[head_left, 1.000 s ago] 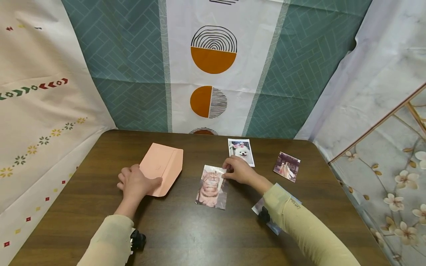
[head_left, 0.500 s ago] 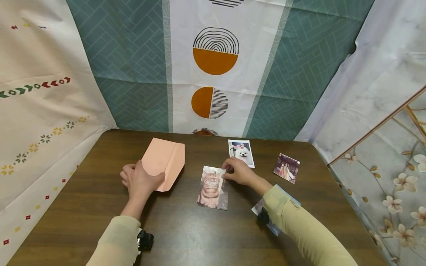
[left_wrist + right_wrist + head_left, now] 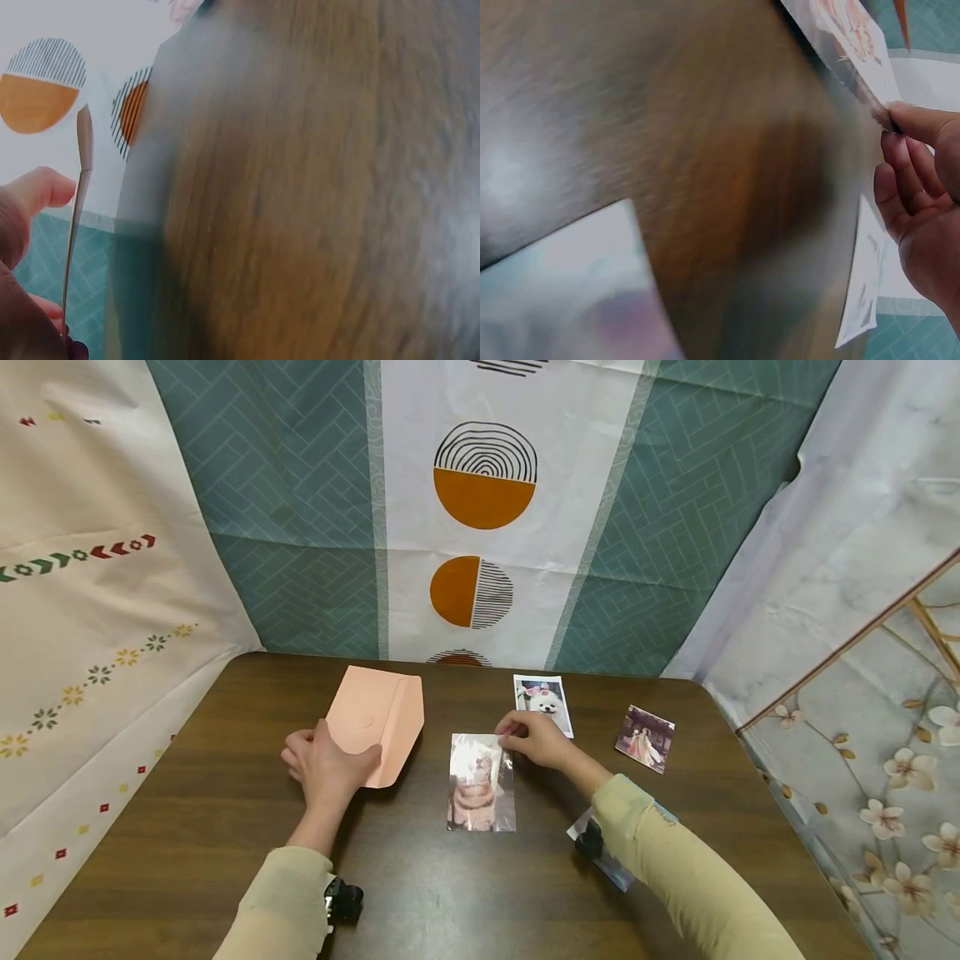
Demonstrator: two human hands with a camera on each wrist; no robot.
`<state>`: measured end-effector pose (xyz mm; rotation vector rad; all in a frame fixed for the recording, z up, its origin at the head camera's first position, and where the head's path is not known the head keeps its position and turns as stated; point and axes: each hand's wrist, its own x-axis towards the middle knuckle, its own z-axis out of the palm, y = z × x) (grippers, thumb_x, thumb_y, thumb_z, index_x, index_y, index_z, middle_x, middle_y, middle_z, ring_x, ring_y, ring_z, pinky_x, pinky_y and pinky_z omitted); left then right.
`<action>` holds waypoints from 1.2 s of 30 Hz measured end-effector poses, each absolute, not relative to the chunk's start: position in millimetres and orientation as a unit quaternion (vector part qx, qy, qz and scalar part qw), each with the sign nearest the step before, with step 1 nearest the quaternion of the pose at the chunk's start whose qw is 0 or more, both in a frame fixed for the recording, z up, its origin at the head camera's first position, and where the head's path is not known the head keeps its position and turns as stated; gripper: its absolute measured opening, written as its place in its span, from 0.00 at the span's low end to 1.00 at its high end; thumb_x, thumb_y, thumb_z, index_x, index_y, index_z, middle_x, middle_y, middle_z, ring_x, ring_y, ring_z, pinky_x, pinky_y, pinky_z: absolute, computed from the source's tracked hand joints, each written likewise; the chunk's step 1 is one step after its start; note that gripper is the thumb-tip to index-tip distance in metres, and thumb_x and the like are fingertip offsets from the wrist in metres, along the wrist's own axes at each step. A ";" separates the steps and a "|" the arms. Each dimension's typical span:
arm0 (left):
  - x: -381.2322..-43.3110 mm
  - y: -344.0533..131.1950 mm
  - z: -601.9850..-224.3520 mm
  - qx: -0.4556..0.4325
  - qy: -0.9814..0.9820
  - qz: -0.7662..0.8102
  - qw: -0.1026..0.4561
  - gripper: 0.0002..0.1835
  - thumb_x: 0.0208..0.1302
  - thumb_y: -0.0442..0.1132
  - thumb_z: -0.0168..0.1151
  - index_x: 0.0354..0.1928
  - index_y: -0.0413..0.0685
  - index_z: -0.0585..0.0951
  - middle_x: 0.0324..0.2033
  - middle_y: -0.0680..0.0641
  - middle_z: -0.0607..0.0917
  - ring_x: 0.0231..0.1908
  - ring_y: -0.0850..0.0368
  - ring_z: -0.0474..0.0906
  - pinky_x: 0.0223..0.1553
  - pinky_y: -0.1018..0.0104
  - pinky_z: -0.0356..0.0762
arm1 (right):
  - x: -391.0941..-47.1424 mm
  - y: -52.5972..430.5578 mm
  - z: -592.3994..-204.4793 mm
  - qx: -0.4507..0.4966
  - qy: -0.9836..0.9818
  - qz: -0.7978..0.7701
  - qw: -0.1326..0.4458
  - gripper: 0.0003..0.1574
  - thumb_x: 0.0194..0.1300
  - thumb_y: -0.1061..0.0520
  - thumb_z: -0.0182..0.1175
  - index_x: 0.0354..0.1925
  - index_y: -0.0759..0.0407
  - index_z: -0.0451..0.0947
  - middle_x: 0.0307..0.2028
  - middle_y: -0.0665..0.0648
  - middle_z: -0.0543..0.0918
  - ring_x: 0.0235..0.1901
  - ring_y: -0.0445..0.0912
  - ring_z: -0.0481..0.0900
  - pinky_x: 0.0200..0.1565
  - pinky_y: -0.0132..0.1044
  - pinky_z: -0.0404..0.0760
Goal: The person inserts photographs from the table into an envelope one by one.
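Two items held | left hand grips envelope, now nearer cat photo | right hand pinches photo's far edge | gap narrower, items still apart

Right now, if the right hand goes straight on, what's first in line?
Past the cat photo it pinches, the right hand would likely meet the pink envelope; relative height is unclear.

"What lies left?"
"The envelope, in the left hand; right of it, the cat photo, in the right hand."
"On the table?"
"Dog photo behind that hand; figures photo farther right; fourth photo partly beneath the right sleeve."
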<state>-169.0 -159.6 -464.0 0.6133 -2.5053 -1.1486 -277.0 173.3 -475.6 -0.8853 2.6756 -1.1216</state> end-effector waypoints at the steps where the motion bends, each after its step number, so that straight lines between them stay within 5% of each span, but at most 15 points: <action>1: -169.6 -158.2 -464.1 0.215 -0.876 -0.403 0.158 0.47 0.47 0.46 0.79 0.67 0.28 0.71 0.58 0.26 0.64 0.60 0.27 0.56 0.62 0.32 0.54 | -277.8 172.7 -473.3 -0.283 0.879 -0.380 0.056 0.04 0.70 0.63 0.70 0.43 0.61 0.87 0.35 0.53 0.87 0.35 0.41 0.82 0.43 0.36 0.82; 8: -173.8 -151.5 -463.5 0.215 -0.874 -0.407 0.157 0.52 0.49 0.46 0.78 0.73 0.27 0.67 0.58 0.26 0.63 0.61 0.28 0.54 0.64 0.32 0.53 | -282.0 167.1 -452.2 -0.222 0.835 -0.492 0.106 0.09 0.73 0.64 0.67 0.48 0.69 0.87 0.37 0.60 0.88 0.32 0.45 0.85 0.40 0.48 0.90; 15: -173.7 -142.8 -461.0 0.215 -0.869 -0.413 0.166 0.51 0.48 0.46 0.78 0.72 0.27 0.69 0.58 0.27 0.64 0.61 0.28 0.55 0.63 0.32 0.54 | -292.7 165.3 -438.9 -0.164 0.805 -0.555 0.127 0.13 0.75 0.62 0.66 0.53 0.70 0.86 0.37 0.52 0.87 0.34 0.43 0.84 0.44 0.41 0.88; 24: -174.0 -133.7 -461.1 0.208 -0.868 -0.415 0.175 0.47 0.47 0.45 0.79 0.68 0.29 0.71 0.57 0.27 0.64 0.60 0.28 0.55 0.63 0.32 0.54 | -306.8 144.8 -428.6 -0.163 0.803 -0.559 0.123 0.15 0.75 0.60 0.67 0.53 0.69 0.87 0.38 0.55 0.88 0.34 0.46 0.83 0.54 0.61 0.84; 36: -175.3 -123.9 -459.3 0.209 -0.867 -0.425 0.158 0.49 0.49 0.46 0.78 0.71 0.28 0.70 0.58 0.27 0.64 0.62 0.29 0.54 0.64 0.32 0.53 | -324.6 125.0 -428.7 -0.178 0.851 -0.478 0.123 0.10 0.74 0.60 0.68 0.49 0.66 0.88 0.38 0.59 0.89 0.34 0.48 0.87 0.52 0.58 0.86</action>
